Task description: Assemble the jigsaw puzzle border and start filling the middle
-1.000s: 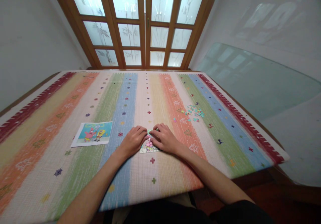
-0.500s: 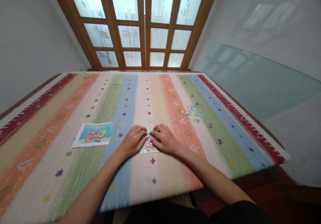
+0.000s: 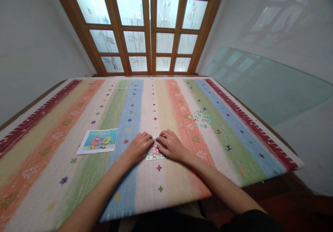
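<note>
A partly assembled jigsaw puzzle [image 3: 155, 153] lies flat on the striped tablecloth, white along its near edge with pink and green pieces farther in. My left hand [image 3: 140, 145] is at its left side, fingers curled and thumb drawn in against them. From the right, my right hand [image 3: 171, 144] reaches over the puzzle with bent fingers, their tips pressed on its far part. The fingertips of both hands nearly meet there. Whether a single loose piece is between them is hidden.
A printed cartoon picture [image 3: 100, 142] lies to the left. Several loose puzzle pieces [image 3: 201, 117] are heaped at the right, with one stray piece [image 3: 181, 125] nearer. The striped tablecloth [image 3: 145, 194] covers the table, and wooden glazed doors [image 3: 151, 34] stand beyond it.
My left thumb has drawn in toward the fingers. Both hands stay at the puzzle, and the camera view has shifted slightly.
</note>
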Demonstrator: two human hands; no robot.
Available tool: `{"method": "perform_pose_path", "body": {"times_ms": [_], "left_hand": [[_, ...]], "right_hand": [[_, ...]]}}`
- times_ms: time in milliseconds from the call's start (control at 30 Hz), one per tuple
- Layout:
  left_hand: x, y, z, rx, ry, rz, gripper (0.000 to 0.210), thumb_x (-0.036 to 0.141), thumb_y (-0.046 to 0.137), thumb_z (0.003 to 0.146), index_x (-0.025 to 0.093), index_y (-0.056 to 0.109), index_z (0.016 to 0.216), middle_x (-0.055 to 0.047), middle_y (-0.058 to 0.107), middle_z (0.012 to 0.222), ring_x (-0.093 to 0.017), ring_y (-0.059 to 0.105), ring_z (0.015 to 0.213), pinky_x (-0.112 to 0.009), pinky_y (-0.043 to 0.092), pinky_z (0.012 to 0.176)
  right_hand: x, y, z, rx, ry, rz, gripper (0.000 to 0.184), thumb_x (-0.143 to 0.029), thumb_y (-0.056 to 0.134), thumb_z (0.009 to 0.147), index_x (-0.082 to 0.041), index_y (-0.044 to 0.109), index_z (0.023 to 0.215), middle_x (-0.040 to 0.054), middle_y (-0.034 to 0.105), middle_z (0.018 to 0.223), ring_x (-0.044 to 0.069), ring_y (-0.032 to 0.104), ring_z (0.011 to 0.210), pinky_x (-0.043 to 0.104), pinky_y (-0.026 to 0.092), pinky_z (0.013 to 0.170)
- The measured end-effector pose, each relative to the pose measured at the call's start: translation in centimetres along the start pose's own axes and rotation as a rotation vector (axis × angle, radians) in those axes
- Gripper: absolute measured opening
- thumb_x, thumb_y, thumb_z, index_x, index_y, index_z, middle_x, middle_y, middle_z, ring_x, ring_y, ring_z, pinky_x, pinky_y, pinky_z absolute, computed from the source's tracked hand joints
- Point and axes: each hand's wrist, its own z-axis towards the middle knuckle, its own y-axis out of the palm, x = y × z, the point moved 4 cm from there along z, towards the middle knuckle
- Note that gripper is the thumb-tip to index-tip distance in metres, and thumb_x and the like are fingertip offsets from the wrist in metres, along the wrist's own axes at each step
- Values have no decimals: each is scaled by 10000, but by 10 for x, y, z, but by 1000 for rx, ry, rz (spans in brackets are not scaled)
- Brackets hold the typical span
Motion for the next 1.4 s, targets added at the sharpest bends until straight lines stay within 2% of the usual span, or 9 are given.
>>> {"method": "perform_pose_path", "body": {"times_ms": [567,767,900,1133,1267,1400], "left_hand": [[3,8,-2,-47,55,106,180,54,506,992,156,647,946,-102,627,915,-264,563,857,-391,478,779],[2,5,-2,6,32,91,220,64,460,1016,172,627,921,-85,615,874,-246,558,819,-373,476,757],[-2,2,-3,70,-12,88,285,137,397,1066,173,619,892,-75,607,835,-231,558,793,-364,484,742],[-11,-17,-19,149,-59,69,351,249,339,1115,182,646,958,-50,620,803,-205,577,763,-345,505,728],[-6,-23,-31,160,-62,74,349,269,348,1124,175,647,970,-42,617,783,-200,581,736,-335,498,701],[6,-21,-38,160,-42,87,357,256,352,1123,169,643,935,-48,626,778,-201,578,721,-341,491,693]], "right_hand": [[0,0,0,1,-3,-25,139,-277,653,984,-180,720,1056,111,643,1061,263,530,1000,395,420,852],[-1,-1,1,-7,-5,-23,141,-289,669,978,-185,720,1057,109,639,1058,262,531,998,393,419,849],[-1,-2,1,-9,-2,-12,150,-302,669,981,-188,725,1061,110,641,1058,267,533,1000,402,418,853],[0,-2,1,-17,-10,-3,185,-309,648,996,-175,731,1091,120,648,1082,268,535,1008,409,422,862],[1,-2,-1,-6,-12,16,209,-314,633,1009,-175,725,1134,119,645,1087,265,532,1007,405,419,853],[0,-1,-1,2,-23,18,212,-307,629,1010,-155,729,1120,124,648,1073,265,534,991,406,419,847]]}}
